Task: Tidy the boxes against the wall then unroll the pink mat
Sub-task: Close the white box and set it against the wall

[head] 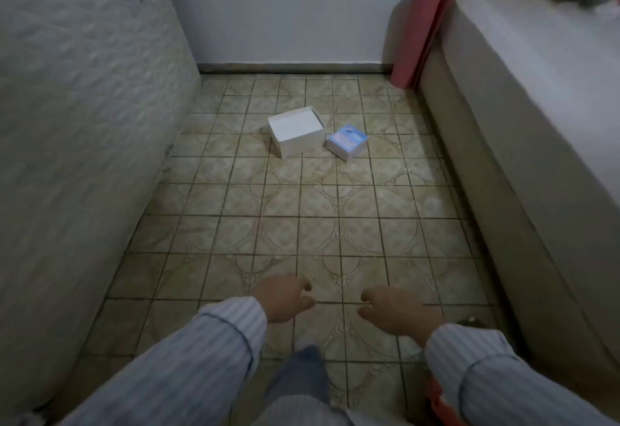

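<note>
A white box (pixel 296 130) lies on the tiled floor in the middle of the room, well short of the far wall. A smaller blue box (pixel 346 141) sits just to its right, almost touching it. The rolled pink mat (pixel 416 34) stands upright in the far right corner, leaning between the wall and the bed. My left hand (pixel 285 298) and my right hand (pixel 392 311) hover low over the floor near me, far from the boxes, fingers loosely curled and holding nothing.
A quilted mattress (pixel 84 106) stands on edge along the left side. A bed (pixel 536 117) runs along the right. The far wall (pixel 292 6) has a dark skirting. The tiled floor (pixel 302 217) forms a narrow strip between them.
</note>
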